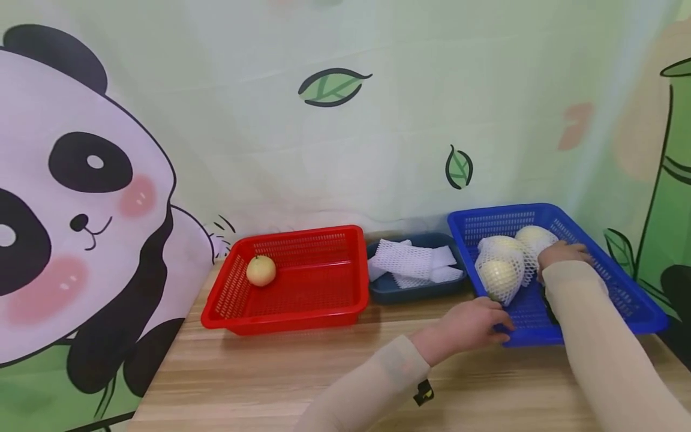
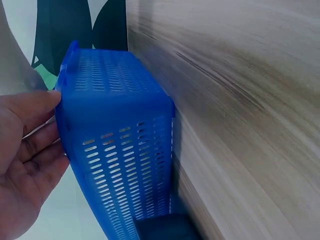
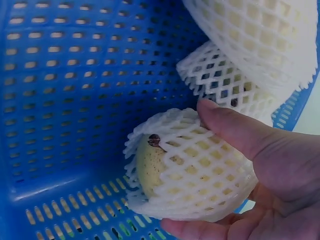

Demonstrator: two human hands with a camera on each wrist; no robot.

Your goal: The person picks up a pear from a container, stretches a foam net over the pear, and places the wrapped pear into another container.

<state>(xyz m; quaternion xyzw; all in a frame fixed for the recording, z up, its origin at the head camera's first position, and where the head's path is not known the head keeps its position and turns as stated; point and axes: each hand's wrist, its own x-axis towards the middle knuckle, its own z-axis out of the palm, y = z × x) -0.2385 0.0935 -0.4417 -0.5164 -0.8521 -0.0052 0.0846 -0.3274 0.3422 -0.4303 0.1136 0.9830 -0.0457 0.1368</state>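
Note:
My right hand [image 1: 567,255] reaches into the blue basket [image 1: 534,336] at the right. In the right wrist view it grips a round, speckled yellow pear [image 3: 155,170] in a white foam net, thumb on top and fingers beneath; the stem shows. From the head this pear is hidden by the hand. Other netted pears [image 1: 498,279] lie to the left of that hand. My left hand [image 1: 475,324] rests on the basket's near left corner. Its fingertips [image 2: 52,97] touch the rim, loosely bent.
A red basket [image 1: 302,321] at the left holds one bare pear [image 1: 261,271]. Between the baskets, a dark blue tray [image 1: 410,295] holds white foam nets [image 1: 407,261]. All stand on a wooden table [image 1: 324,366] against a panda-printed backdrop [image 1: 259,150].

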